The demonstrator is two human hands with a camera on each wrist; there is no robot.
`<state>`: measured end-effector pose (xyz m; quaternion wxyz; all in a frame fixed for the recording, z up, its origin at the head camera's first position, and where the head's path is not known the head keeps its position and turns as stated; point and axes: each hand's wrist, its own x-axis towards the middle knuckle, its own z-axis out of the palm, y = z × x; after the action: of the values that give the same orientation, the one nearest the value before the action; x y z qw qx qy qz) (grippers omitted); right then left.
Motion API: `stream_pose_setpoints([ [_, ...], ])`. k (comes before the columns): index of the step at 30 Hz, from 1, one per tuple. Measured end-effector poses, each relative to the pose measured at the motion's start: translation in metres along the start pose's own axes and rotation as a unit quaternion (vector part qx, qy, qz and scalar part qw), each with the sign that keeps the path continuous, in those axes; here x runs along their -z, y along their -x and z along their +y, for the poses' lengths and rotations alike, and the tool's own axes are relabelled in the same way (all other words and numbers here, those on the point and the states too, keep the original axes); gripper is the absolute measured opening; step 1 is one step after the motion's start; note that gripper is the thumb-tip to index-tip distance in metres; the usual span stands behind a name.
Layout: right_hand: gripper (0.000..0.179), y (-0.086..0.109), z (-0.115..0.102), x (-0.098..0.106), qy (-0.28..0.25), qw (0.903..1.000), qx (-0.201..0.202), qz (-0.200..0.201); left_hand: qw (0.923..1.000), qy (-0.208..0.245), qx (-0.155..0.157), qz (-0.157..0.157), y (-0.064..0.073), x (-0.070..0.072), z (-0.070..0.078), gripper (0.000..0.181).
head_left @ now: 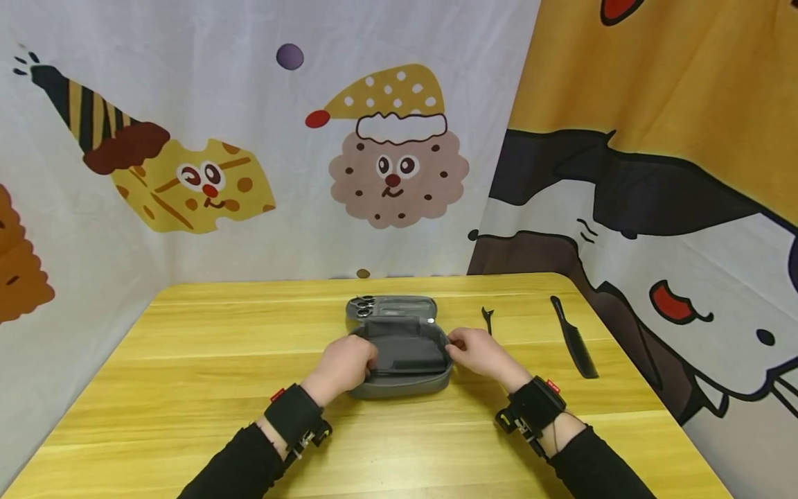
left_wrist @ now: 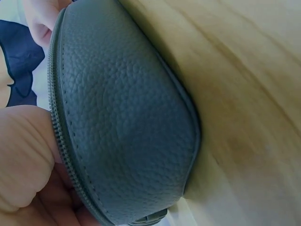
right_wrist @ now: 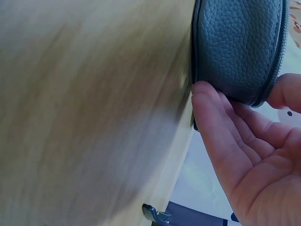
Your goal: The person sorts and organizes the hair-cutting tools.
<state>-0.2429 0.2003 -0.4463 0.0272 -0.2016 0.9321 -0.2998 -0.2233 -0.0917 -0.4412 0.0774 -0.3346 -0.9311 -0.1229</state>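
A grey zip-up case (head_left: 399, 387) of grained leather lies unzipped on the table, its lid folded back at the far side. Scissors (head_left: 364, 306) sit in the left part of that lid. My left hand (head_left: 348, 364) grips the case's left edge; in the left wrist view its fingers curl at the zip (left_wrist: 66, 136). At the right end, my right hand (head_left: 480, 352) holds the wall, thumb at the zipped rim and fingers against the outside, as the right wrist view shows. The hands partly hide the case's ends.
A black comb (head_left: 576, 343) lies at the right of the wooden table (head_left: 218, 388). Between it and the case is a small black forked piece (head_left: 488, 317), partly behind my right hand. A printed curtain (head_left: 299, 208) hangs behind the table.
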Motion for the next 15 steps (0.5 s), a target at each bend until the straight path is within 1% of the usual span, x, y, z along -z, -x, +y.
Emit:
stream_pose_setpoints([
  [5,0.012,0.0,-0.0014,0.0006,-0.001,1.0,-0.004,0.0,0.9996,0.023,-0.009,-0.011,0.0009,0.0008,-0.0004,0.027],
  [7,0.012,0.0002,-0.0021,0.0008,-0.001,1.0,-0.004,0.0,0.9994,0.029,-0.008,-0.017,0.0008,0.0009,-0.0004,0.029],
  [15,0.013,0.0009,-0.0031,0.0015,0.001,1.0,-0.006,-0.001,0.9986,0.029,-0.008,-0.043,-0.0022,-0.0001,-0.0018,0.033],
])
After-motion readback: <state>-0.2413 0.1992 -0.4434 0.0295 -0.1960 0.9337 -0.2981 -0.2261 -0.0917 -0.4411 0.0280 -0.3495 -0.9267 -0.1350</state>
